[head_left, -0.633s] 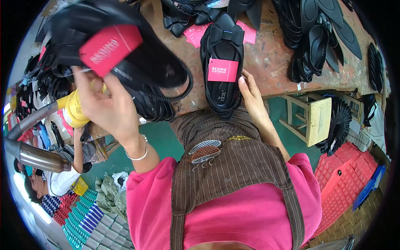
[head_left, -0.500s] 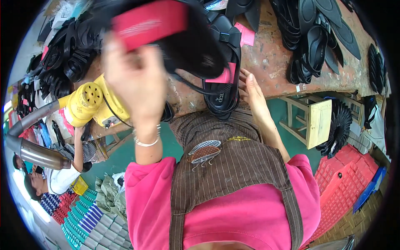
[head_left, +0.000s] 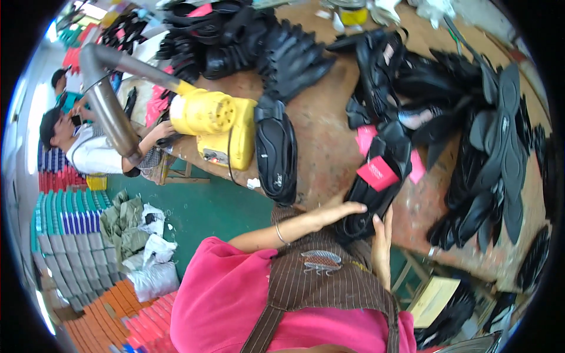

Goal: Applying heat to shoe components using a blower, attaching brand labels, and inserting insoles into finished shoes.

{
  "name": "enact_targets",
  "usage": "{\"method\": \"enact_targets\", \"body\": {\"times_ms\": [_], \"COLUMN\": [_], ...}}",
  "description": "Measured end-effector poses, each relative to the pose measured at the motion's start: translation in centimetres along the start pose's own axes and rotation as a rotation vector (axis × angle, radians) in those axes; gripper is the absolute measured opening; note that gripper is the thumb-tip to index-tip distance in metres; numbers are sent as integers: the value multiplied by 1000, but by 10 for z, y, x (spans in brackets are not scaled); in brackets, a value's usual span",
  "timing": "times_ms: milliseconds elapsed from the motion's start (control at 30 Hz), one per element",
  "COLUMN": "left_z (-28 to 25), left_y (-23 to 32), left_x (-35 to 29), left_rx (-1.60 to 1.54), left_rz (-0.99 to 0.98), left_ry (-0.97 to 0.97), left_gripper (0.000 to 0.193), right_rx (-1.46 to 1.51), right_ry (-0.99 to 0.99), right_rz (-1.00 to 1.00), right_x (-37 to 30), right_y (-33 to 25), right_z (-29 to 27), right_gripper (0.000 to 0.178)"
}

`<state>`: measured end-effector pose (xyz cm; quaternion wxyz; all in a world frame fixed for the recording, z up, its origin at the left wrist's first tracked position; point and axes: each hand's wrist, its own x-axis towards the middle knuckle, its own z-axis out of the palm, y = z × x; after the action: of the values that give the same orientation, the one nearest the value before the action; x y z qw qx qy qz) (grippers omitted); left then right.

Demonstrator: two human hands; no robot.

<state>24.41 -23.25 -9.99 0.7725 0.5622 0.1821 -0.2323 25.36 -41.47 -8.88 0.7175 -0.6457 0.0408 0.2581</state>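
A black sandal (head_left: 368, 203) with a pink card (head_left: 378, 173) across its straps lies at the table's front edge, its toe end toward the far side unclear. My left hand (head_left: 338, 213) grips its near end from the left, thumb on top and the other fingers mostly hidden. On the opposite side my right hand (head_left: 381, 244) holds the same end, thumb raised along the edge. Further left, another black sandal (head_left: 276, 156) rests on the table, apart from both hands.
A yellow hot-air blower (head_left: 226, 126) with a metal pipe (head_left: 112, 115) stands left on the worn table (head_left: 321, 138). Black sandals and straps (head_left: 488, 147) pile up at right. A person in white (head_left: 97, 150) works at left. Stacked boxes (head_left: 76, 259) and a wooden stool (head_left: 432, 300) are below.
My left hand has come down from a raised black piece with a pink card to the sandal's near end. My right hand now grips that end too. The view has turned.
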Motion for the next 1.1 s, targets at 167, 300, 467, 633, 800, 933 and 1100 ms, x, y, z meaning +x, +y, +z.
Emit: {"method": "enact_targets", "body": {"times_ms": [167, 300, 467, 633, 800, 933, 1100], "left_z": [4, 0, -34, -119, -196, -329, -412], "left_y": [-6, 31, 126, 273, 400, 421, 361], "left_x": [-9, -15, -24, -20, -19, -14, 56], "left_rx": [88, 63, -46, 108, 860, 1351, 2019], "left_rz": [71, 385, 695, 1097, 1058, 321, -51], "left_ry": [52, 48, 296, 711, 1700, 2067, 1903], "left_gripper": [101, 94, 85, 78, 68, 74, 73], "right_rx": [-161, -52, 45, -163, -295, -214, 135], "right_ry": [40, 31, -141, -181, 8, 49, -260], "right_rz": [-192, -273, -521, -524, -567, -1194, -1645], "right_x": [-10, -4, 22, 31, 29, 27, 21], "right_y": [8, -20, -84, -92, -91, -147, -210], "right_z": [-6, 10, 47, 43, 26, 14, 15], "right_gripper": [64, 70, 79, 52, 28, 31, 42]}}
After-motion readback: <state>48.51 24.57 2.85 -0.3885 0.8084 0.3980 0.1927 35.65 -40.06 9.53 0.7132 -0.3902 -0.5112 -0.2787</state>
